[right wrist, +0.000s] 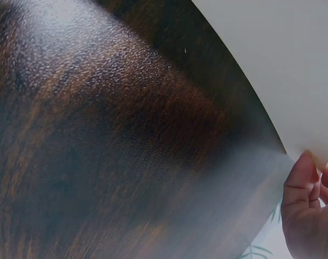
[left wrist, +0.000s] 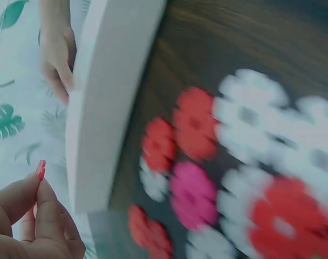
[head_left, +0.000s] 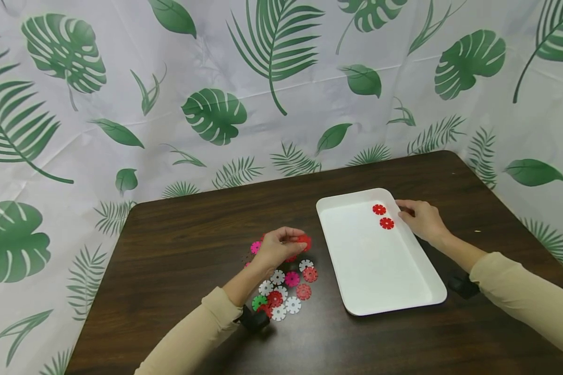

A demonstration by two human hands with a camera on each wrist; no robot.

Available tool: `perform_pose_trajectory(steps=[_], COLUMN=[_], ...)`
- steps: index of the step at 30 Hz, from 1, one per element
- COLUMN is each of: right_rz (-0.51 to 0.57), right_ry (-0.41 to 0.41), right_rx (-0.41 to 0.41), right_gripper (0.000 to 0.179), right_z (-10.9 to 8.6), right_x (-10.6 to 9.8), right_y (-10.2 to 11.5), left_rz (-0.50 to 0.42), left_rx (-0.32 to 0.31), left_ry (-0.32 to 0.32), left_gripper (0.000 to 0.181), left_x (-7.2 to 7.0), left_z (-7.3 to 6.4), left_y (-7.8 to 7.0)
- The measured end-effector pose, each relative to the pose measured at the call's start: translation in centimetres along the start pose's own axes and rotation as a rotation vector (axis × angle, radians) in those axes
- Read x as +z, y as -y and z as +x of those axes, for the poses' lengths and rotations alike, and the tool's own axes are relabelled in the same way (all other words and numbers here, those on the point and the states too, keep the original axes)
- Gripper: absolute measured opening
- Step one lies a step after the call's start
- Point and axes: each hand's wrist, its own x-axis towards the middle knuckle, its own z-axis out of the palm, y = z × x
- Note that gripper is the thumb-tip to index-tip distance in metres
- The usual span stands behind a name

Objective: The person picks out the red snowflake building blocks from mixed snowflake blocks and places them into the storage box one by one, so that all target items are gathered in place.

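Observation:
Thumb and fingertips of my left hand [head_left: 273,251] pinch a red notched plastic disc [head_left: 305,240], between the loose pieces and the white tray [head_left: 370,271]. In the left wrist view this disc [left wrist: 41,169] appears edge-on. My right hand [head_left: 423,221] grips the tray's right side near its far corner; the right wrist view shows the thumb and fingers [right wrist: 300,186] on the edge. Two red discs [head_left: 379,209] lie inside the tray, near that hand. Under and beside my left hand lies a loose spread of discs, among them pink [head_left: 292,279], white [head_left: 293,305] and green [head_left: 259,302].
The dark wooden table [head_left: 178,271] carries everything. A leaf-patterned cloth [head_left: 281,78] hangs behind its far edge. Some discs overlap one another near my left wrist, and the tray's raised wall [left wrist: 104,118] stands to the right of the spread.

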Motion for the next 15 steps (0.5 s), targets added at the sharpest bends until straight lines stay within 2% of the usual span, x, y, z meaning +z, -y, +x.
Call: perform_pose_trajectory(steps=[5, 8, 12, 15], right_rz=[0.002, 0.004, 0.005, -0.002], right_ry=[0.004, 0.007, 0.003, 0.000], right_rx=[-0.008, -0.018, -0.026, -0.031], right_gripper=[0.041, 0.041, 0.041, 0.040], right_z=[-0.1, -0.2, -0.2, -0.1], right_x=[-0.1, -0.2, -0.3, -0.2], right_y=[0.0, 0.1, 0.2, 0.3], left_rz=[-0.096, -0.151, -0.180, -0.166], left_rx=[-0.013, -0.030, -0.063, -0.095], left_ry=[0.033, 0.026, 0.003, -0.007], left_gripper=[0.028, 0.027, 0.024, 0.021], left_x=[3.6, 5.9, 9.0, 11.2], left_z=[2.0, 3.1, 4.5, 5.2], left_y=[-1.7, -2.3, -2.9, -3.0])
